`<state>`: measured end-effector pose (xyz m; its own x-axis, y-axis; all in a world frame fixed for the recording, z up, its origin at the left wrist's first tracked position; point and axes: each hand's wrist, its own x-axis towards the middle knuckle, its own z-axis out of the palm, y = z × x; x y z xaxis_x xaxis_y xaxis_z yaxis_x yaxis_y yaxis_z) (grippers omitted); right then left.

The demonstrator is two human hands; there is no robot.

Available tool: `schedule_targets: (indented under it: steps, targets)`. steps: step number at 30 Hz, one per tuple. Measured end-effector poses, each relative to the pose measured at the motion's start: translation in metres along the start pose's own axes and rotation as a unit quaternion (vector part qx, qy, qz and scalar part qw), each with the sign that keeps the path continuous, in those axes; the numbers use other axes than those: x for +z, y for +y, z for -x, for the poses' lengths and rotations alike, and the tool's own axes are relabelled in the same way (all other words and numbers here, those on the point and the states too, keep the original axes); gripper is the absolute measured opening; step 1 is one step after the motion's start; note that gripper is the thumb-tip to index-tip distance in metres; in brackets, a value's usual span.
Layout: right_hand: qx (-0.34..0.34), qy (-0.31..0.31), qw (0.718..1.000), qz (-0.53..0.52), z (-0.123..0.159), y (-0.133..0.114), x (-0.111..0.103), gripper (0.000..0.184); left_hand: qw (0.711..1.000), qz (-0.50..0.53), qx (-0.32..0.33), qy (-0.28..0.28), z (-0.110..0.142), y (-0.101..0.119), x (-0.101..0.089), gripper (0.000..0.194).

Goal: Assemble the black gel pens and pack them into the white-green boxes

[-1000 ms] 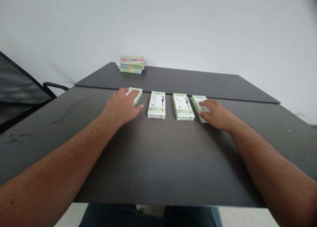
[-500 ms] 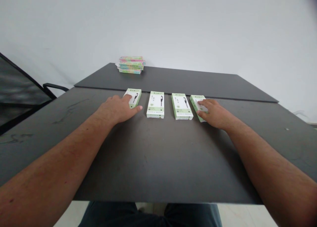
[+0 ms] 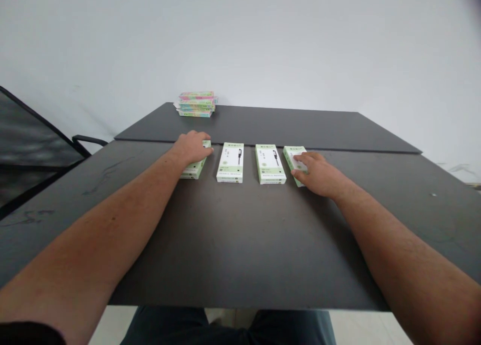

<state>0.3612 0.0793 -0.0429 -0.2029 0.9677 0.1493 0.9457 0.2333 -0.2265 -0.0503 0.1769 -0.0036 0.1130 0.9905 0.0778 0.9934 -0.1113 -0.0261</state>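
Note:
Several flat white-and-green boxes, each printed with a picture of a black cable, lie in a row on the dark table. My left hand (image 3: 191,147) is over the leftmost box (image 3: 193,170) and hides most of it, its thumb and fingers apart near the far end. The middle-left box (image 3: 230,162) and the middle-right box (image 3: 270,163) lie face up, untouched. At the right end, my right hand (image 3: 317,173) rests on the rightmost box (image 3: 292,154), thumb and fingers spread over its right part.
A stack of colourful boxes (image 3: 196,104) stands at the back left on the far table section (image 3: 285,127). On the left is a black mesh chair (image 3: 32,149) with an armrest. Behind everything rises a white wall. The near table (image 3: 240,249) ends above my legs.
My left hand has moved forward over the leftmost box and covers more of it. My right hand stays on the rightmost box. The view has shifted slightly.

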Motion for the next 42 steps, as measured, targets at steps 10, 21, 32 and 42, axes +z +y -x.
schedule_targets:
  steps: [10, 21, 32, 42]
  targets:
    - [-0.006, 0.007, 1.0, 0.004, 0.0, 0.004, 0.003, 0.063, 1.0, -0.005, -0.026, 0.012, -0.013, -0.004, 0.015, 0.056]
    - [-0.007, -0.002, 1.0, 0.005, 0.001, 0.004, -0.001, 0.067, 0.999, 0.004, -0.035, 0.027, -0.011, -0.006, 0.018, 0.053]
    - [-0.021, 0.023, 1.0, 0.0, -0.001, 0.012, 0.007, 0.062, 1.0, 0.011, -0.004, 0.022, -0.004, -0.001, 0.01, 0.052]
    - [-0.024, 0.017, 1.0, 0.002, -0.001, 0.012, 0.005, 0.064, 0.999, 0.013, -0.007, 0.029, -0.007, 0.0, 0.012, 0.048]
